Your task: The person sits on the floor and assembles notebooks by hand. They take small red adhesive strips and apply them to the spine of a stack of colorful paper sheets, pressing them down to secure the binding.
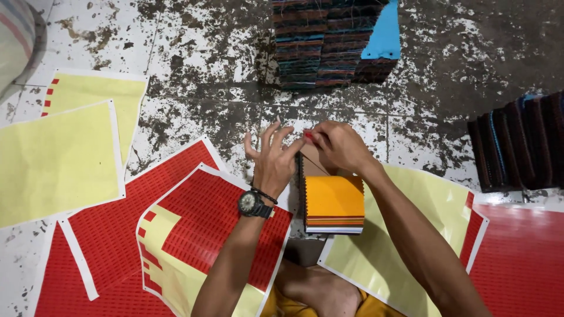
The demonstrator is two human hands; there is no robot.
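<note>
A small stack of fabric swatches [333, 202] with an orange top piece lies on the floor in front of me. My right hand [338, 145] rests at the stack's far edge, fingertips pinched on a small red sticker [308, 135]. My left hand [271, 157], with a black wristwatch, hovers just left of it with fingers spread, its fingertips meeting the right hand's at the sticker. A brown cardboard backing [310, 162] shows under the hands.
Red sticker sheets [194, 205] and yellow backing sheets [56, 158] lie left; another yellow sheet [423, 217] and a red one [517, 258] lie right. Stacks of dark fabric swatches stand far centre [329, 47] and right [520, 141]. The floor is stained tile.
</note>
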